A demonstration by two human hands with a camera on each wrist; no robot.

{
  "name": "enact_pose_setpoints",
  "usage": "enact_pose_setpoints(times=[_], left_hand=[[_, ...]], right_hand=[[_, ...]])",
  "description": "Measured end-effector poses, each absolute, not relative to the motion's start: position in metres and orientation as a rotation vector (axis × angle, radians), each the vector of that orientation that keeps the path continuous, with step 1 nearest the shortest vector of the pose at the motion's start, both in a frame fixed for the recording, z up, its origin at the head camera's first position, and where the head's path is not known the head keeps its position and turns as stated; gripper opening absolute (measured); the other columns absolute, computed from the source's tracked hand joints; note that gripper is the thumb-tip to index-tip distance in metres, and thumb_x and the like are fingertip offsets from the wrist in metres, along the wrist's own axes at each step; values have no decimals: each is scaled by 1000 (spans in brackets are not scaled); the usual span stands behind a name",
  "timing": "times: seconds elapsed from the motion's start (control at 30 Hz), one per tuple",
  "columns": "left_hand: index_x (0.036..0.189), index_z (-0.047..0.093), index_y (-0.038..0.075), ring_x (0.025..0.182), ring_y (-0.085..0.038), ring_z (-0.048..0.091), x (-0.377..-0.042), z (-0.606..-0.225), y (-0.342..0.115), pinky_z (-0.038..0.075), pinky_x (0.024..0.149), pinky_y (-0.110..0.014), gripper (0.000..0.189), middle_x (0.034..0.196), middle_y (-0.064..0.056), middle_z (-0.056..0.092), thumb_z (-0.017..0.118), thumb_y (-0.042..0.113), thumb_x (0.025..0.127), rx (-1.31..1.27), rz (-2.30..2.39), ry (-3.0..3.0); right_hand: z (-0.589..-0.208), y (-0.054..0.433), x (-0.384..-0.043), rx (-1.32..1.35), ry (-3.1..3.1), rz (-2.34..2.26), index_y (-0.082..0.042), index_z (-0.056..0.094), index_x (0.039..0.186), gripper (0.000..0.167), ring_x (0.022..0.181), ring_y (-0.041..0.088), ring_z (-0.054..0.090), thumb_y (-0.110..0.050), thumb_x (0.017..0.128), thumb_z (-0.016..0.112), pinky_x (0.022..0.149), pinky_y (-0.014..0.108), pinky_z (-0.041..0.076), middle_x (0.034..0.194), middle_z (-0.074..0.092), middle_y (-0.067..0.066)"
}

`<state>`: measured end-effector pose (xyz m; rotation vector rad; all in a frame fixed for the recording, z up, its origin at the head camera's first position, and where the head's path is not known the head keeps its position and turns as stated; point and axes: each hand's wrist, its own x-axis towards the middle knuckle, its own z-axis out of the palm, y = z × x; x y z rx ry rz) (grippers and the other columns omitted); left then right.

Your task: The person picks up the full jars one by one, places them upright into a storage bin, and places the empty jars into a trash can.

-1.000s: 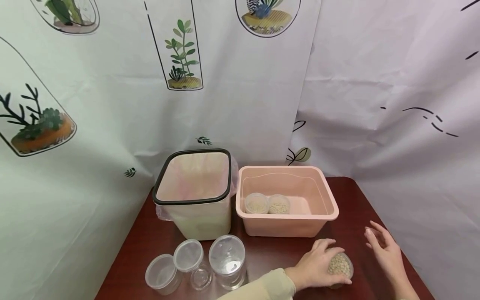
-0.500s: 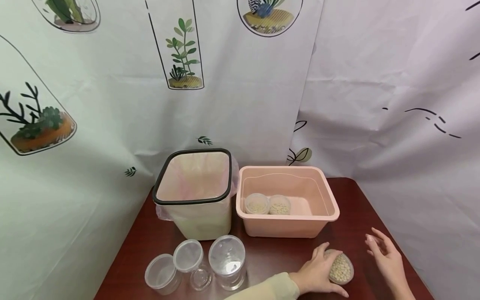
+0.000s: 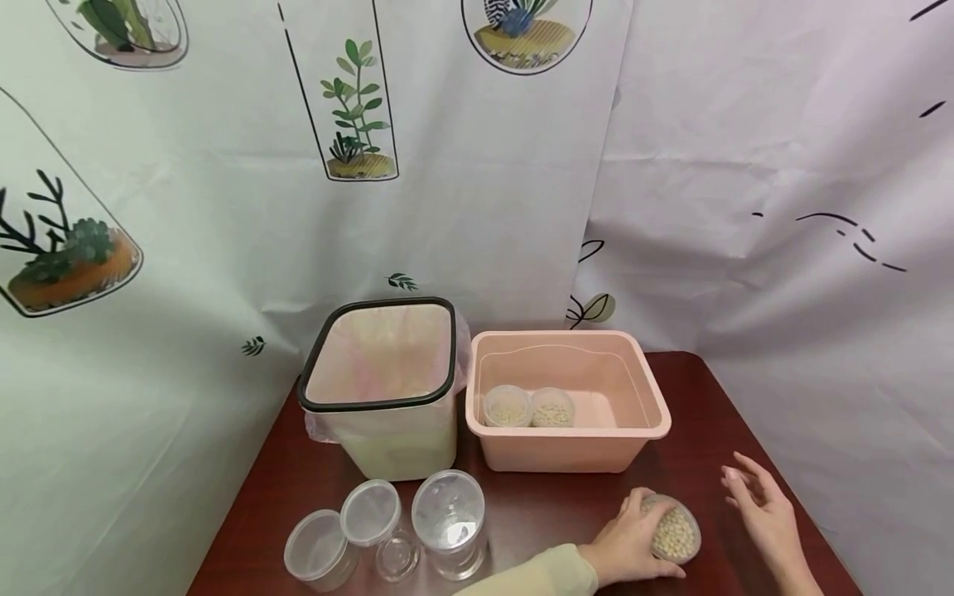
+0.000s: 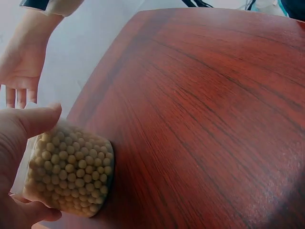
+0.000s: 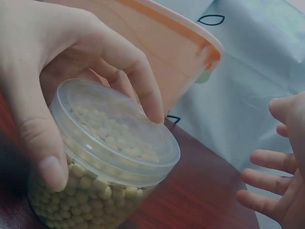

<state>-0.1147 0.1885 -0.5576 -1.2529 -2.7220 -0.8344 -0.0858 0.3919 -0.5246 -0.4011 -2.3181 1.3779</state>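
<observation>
A clear round jar (image 3: 676,536) of pale yellow beans stands on the dark red table in the head view. My left hand (image 3: 632,540) grips it from the left, thumb near the front and fingers at the back. The right wrist view shows the translucent lid (image 5: 112,133) on the jar, with the left hand's fingers (image 5: 147,93) curled about its edge. Through the jar's wall the beans (image 4: 71,171) show in the left wrist view. To the right, apart from the jar, my right hand (image 3: 768,517) hovers with loosely bent fingers and holds nothing.
A pink basin (image 3: 570,451) behind the jar holds two tubs (image 3: 508,407) of pale contents. Left of it stands a lined bin (image 3: 402,439) with a black rim. Several clear containers (image 3: 450,521) stand at the front left. A patterned cloth (image 3: 484,223) hangs behind the table (image 3: 715,430).
My left hand spreads its fingers on the jar at half a second ago and now draws them in round it. The right hand has dropped slightly since one second ago.
</observation>
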Motion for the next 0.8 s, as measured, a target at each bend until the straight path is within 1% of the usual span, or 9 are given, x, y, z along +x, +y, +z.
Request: enact_pose_setpoints(times=[0.2,0.4,0.57,0.63,0.67,0.73,0.77,0.8], left_hand=[[128,48,28,109,-6,43,-116,-560,186,36,76,-8,74,123,2,38,81,47,64,-1268,-828,-2656],[126,49,27,108,-5,43,-117,-560,183,36,76,-7,72,122,3,38,81,47,64,-1271,-821,-2646],[125,50,24,105,-5,44,-119,-555,180,37,74,-8,72,120,1,39,81,47,65,-1252,-847,-2612],[125,50,23,104,-6,46,-120,-552,179,38,73,-8,72,119,0,39,81,47,64,-1243,-859,-2593],[125,50,23,104,-6,46,-121,-550,178,38,73,-8,73,118,0,40,81,47,64,-1238,-864,-2587],[126,49,22,103,-5,46,-123,-545,177,38,71,-8,74,118,0,39,80,48,64,-1234,-862,-2579],[126,49,22,103,-5,46,-124,-543,177,38,71,-8,74,118,-1,40,80,48,64,-1231,-858,-2573],[126,49,22,103,-5,46,-126,-540,176,39,72,-8,74,118,-1,40,81,48,64,-1227,-855,-2566]], right_hand=[[-524,391,-89,-363,-2291,1371,2,42,133,45,82,-15,53,-22,96,52,63,16,49,95,51,-32],[-521,389,-90,-338,-2297,1362,0,43,134,44,83,-14,54,-22,96,52,63,16,49,96,52,-31],[-521,389,-92,-292,-2288,1373,-1,43,133,43,84,-13,54,-21,96,51,64,15,49,96,53,-30],[-523,390,-94,-272,-2278,1376,-1,44,133,41,84,-13,55,-18,96,51,64,15,49,98,57,-24],[-524,390,-95,-262,-2275,1377,-2,44,133,41,84,-12,55,-18,96,51,64,15,49,99,60,-18],[-529,393,-98,-245,-2275,1369,-3,44,134,42,84,-12,56,-17,96,51,64,13,48,102,62,-11],[-531,395,-100,-243,-2276,1367,-3,44,135,42,84,-11,56,-18,96,52,64,13,48,104,63,-5],[-535,397,-102,-245,-2276,1360,-5,45,135,42,84,-11,56,-18,96,52,64,13,48,105,63,-2]])
